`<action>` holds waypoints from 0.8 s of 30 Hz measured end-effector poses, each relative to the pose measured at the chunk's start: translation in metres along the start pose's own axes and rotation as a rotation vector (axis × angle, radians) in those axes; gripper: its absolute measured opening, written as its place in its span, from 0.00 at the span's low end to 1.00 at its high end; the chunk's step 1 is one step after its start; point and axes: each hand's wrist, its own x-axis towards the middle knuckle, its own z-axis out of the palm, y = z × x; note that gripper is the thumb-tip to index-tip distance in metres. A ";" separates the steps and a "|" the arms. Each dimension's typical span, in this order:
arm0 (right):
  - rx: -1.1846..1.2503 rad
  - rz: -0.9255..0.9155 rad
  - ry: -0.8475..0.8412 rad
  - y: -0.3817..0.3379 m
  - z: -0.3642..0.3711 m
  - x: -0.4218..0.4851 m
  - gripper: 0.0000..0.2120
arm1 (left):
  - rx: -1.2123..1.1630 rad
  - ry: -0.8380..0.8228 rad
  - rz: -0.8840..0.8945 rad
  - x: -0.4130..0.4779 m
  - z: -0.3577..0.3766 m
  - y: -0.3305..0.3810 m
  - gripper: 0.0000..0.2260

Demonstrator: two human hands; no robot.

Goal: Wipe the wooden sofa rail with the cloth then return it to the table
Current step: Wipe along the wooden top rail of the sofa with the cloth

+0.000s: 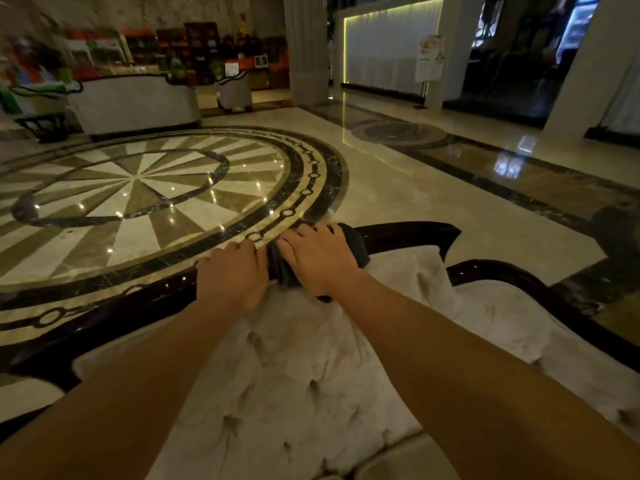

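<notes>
A dark polished wooden sofa rail (408, 235) runs along the top of the sofa back, from lower left to the right of centre. A dark grey cloth (356, 245) is draped over the rail at the middle. My right hand (318, 259) lies flat on the cloth and presses it onto the rail, fingers pointing left. My left hand (232, 275) rests on the rail just left of the cloth, fingers curled over the top edge, close beside the right hand. No table shows in this view.
The tufted pale sofa back (304, 368) fills the foreground below the rail. Beyond the rail lies a glossy marble floor with a round inlaid pattern (138, 181). Another pale sofa (135, 102) and an armchair (235, 90) stand far back; a pillar (306, 50) rises behind.
</notes>
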 end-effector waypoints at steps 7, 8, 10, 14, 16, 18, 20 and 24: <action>0.018 0.136 -0.119 0.099 -0.008 -0.014 0.14 | 0.042 -0.041 0.103 0.028 0.018 0.081 0.19; 0.031 0.152 -0.116 0.112 -0.007 -0.016 0.15 | 0.049 -0.043 0.099 0.031 0.023 0.094 0.20; 0.054 0.162 -0.137 0.128 -0.009 -0.019 0.15 | 0.063 -0.049 0.082 0.036 0.028 0.109 0.20; 0.108 0.198 -0.169 0.190 -0.005 -0.031 0.14 | 0.081 -0.049 0.100 0.049 0.045 0.164 0.20; 0.145 0.213 -0.114 0.207 -0.001 -0.035 0.14 | 0.112 -0.051 0.102 0.055 0.055 0.188 0.19; 0.210 0.188 -0.029 0.238 0.007 -0.044 0.12 | 0.189 -0.042 0.100 0.060 0.077 0.231 0.19; 0.235 0.132 0.021 0.255 0.015 -0.049 0.08 | 0.221 -0.031 0.088 0.064 0.090 0.257 0.18; 0.556 0.212 -0.058 0.316 0.031 -0.067 0.06 | 0.241 -0.039 0.123 0.074 0.108 0.302 0.20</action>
